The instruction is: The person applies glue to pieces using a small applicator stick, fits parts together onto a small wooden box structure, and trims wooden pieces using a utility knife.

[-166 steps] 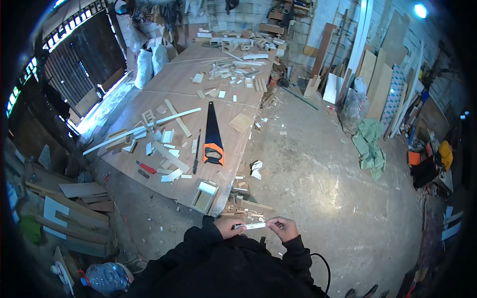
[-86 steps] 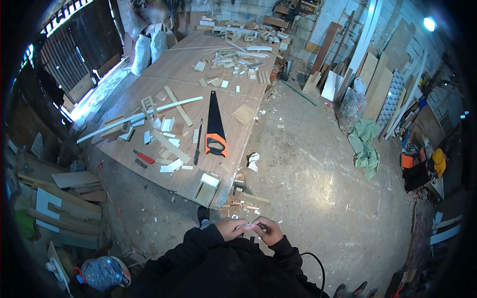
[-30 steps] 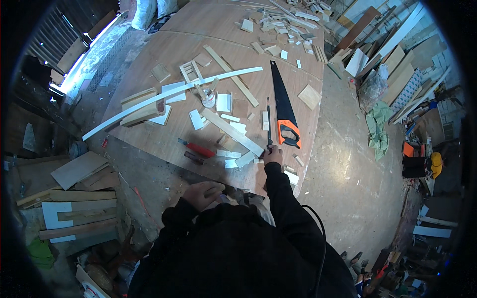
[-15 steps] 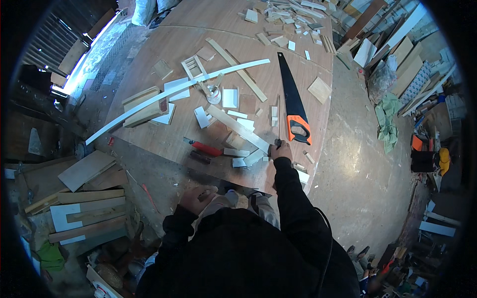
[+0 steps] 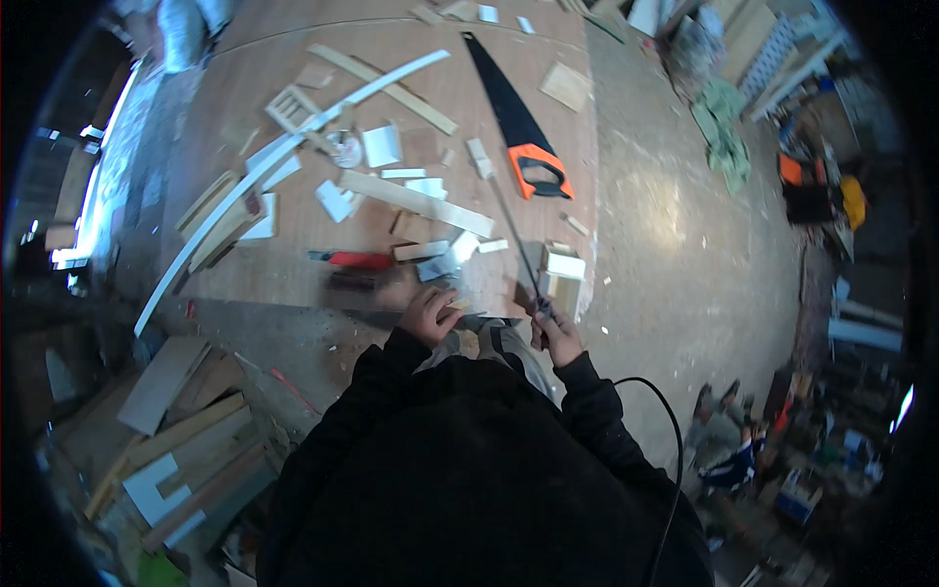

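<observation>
Long thin tool [image 5: 513, 223] in the right hand [image 5: 560, 338]

The hand is wrapped round its handle [image 5: 545, 306], and the tool points out over the table [image 5: 536, 54]. The left hand [image 5: 426, 316] pinches a small pale piece [image 5: 458, 305], perhaps wood. A tight grip and slow, straight moves help most. Blur and bent fingers hide most of the piece.

The left hand [image 5: 426, 315] is at the middle of the tabletop's [image 5: 264, 73] near edge, fingers bent inward. The right hand [image 5: 560, 336] is near the near right corner, fingers curled in a closed grip. The black-sleeved left forearm [image 5: 377, 372] and right forearm [image 5: 606, 411] angle inward, hands apart.
</observation>
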